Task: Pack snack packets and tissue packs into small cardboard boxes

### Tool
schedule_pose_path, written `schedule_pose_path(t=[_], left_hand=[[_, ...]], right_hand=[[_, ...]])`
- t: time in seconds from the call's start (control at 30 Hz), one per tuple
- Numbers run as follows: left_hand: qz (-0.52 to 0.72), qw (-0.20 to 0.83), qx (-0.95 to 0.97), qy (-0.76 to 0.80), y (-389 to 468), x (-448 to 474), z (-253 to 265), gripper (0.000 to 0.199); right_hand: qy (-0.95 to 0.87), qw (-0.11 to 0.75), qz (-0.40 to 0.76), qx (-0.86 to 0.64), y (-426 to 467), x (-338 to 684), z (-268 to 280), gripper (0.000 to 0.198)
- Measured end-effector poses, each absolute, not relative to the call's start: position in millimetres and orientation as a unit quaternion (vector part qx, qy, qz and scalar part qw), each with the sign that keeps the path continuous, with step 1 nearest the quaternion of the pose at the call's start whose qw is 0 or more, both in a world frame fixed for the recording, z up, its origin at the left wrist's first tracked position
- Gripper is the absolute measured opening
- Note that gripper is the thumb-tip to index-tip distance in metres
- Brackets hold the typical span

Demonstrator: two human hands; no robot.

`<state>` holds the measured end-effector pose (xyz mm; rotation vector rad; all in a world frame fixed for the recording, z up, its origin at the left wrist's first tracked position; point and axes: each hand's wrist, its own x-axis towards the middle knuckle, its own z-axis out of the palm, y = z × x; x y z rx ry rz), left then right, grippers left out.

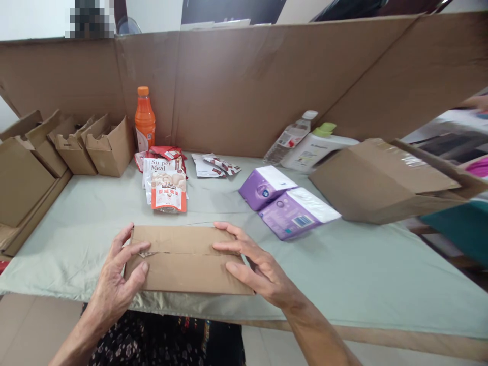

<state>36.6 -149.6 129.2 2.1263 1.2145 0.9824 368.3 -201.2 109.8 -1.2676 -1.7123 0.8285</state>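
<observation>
A flat, closed cardboard box [186, 272] lies near the table's front edge, with a seam running along its top and a small torn spot at the seam's left. My left hand [124, 269] grips its left end, thumb and fingers resting on the top. At the right end, my right hand [257, 264] holds it the same way, fingers bent over the flaps. Just beyond the box are an orange-and-white snack pouch [169, 190] and a white "Super Meal" packet [162, 165], overlapping. Two purple tissue packs [290, 216] lie to the right.
Several open cardboard boxes [110, 152] line the left side. At the back stand an orange drink bottle [145, 119] and small sachets [217, 165]. A clear bottle [292, 137] and white lotion bottle [316, 151] lean beside a larger tilted carton [381, 178]. A cardboard wall [229, 91] closes the back.
</observation>
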Motion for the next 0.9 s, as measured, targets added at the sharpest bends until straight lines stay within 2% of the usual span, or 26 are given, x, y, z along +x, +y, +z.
schedule_pose_path(t=[0.13, 0.2, 0.3, 0.4, 0.47, 0.63, 0.9], left_hand=[[0.349, 0.278, 0.766, 0.462, -148.1, 32.6, 133.6, 0.029], [0.345, 0.287, 0.753, 0.480, -147.3, 32.7, 134.2, 0.032], [0.360, 0.280, 0.737, 0.500, -146.3, 34.4, 130.9, 0.035], [0.378, 0.260, 0.735, 0.499, -145.8, 35.2, 126.0, 0.034], [0.374, 0.253, 0.739, 0.500, -145.8, 34.5, 124.2, 0.033], [0.382, 0.232, 0.737, 0.508, -147.8, 36.0, 125.9, 0.035], [0.386, 0.260, 0.724, 0.510, -155.1, 50.0, 135.7, 0.032]], right_hand=[[-0.714, 0.353, 0.371, -0.478, -211.2, 379.5, 110.7, 0.090], [-0.711, 0.340, 0.386, -0.479, -215.7, 380.5, 112.1, 0.097], [-0.691, 0.356, 0.407, -0.479, -218.5, 375.0, 112.1, 0.077], [-0.655, 0.416, 0.410, -0.480, -218.0, 365.2, 108.0, 0.049], [-0.630, 0.453, 0.405, -0.484, -217.5, 358.9, 104.8, 0.040], [-0.608, 0.486, 0.408, -0.477, -219.0, 348.9, 106.4, 0.033], [-0.668, 0.463, 0.367, -0.453, -229.5, 359.4, 109.2, 0.032]])
